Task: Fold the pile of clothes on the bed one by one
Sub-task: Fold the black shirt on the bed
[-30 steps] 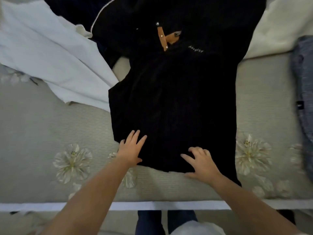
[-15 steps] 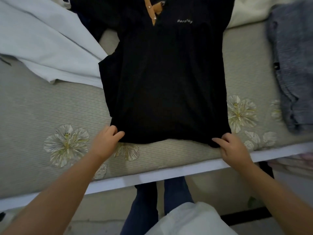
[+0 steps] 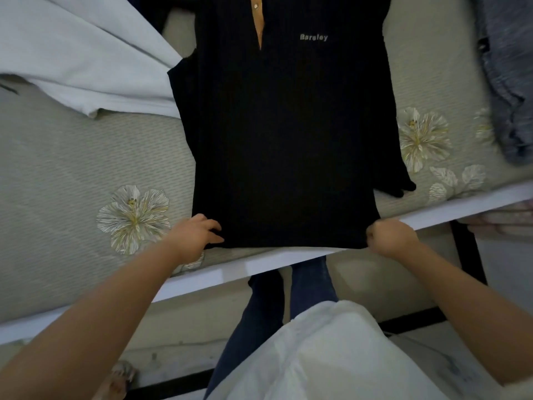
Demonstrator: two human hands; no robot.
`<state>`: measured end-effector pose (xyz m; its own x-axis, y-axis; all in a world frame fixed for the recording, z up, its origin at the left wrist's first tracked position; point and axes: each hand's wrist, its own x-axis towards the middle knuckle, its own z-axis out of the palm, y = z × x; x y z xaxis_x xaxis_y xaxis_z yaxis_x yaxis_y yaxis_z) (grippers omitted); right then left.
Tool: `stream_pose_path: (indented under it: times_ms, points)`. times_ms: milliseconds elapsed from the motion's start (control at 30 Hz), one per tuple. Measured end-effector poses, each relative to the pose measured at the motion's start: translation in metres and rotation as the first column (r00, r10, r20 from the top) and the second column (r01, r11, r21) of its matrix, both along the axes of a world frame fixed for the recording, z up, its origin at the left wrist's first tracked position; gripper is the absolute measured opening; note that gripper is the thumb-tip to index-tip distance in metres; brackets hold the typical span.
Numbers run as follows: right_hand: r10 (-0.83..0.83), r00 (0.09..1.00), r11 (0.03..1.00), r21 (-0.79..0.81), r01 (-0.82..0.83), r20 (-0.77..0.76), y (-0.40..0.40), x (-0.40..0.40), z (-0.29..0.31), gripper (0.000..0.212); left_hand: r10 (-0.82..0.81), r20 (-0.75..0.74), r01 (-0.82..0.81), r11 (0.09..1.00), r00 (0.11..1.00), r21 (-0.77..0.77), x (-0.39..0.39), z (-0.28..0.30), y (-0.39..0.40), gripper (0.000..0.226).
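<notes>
A black polo shirt [image 3: 282,134] with an orange placket and small chest lettering lies front up on the bed, its hem at the bed's near edge. My left hand [image 3: 196,236] pinches the hem's left corner, fingers curled over the cloth. My right hand [image 3: 389,236] grips the hem's right corner in a fist. A black sleeve sticks out at the shirt's lower right side.
A white garment [image 3: 86,59] lies at the back left, partly under the shirt. A grey-blue garment [image 3: 507,82] lies at the right edge. The bed cover [image 3: 72,168] is pale green with flower prints; the white bed rim [image 3: 447,209] runs along the front.
My hands went from lying flat on the shirt's lower part to gripping its two hem corners. The shirt has been pulled toward me, so its hem now reaches the bed's edge.
</notes>
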<state>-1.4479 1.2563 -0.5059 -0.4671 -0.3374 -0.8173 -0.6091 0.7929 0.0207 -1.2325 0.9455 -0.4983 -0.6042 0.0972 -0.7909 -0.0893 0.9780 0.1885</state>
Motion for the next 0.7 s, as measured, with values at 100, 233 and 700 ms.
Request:
stream_pose_path:
  times_ms: [100, 233, 700]
  points:
    - [-0.107, 0.986, 0.984, 0.155, 0.087, 0.126, -0.009, -0.003, -0.005, 0.018, -0.089, 0.169, 0.086, 0.996, 0.982, 0.023, -0.015, 0.001, 0.006, 0.054]
    - [-0.085, 0.950, 0.937, 0.349, -0.026, 0.300, -0.023, -0.008, -0.006, 0.022, -0.188, 0.439, 0.168, 0.982, 0.879, 0.084, -0.042, 0.004, 0.015, 0.050]
    - [-0.295, 0.937, 0.840, -0.518, 0.162, -0.185, -0.064, -0.112, -0.002, 0.027, 0.224, -0.047, -0.218, 0.970, 0.973, 0.109, -0.162, -0.004, 0.028, 0.034]
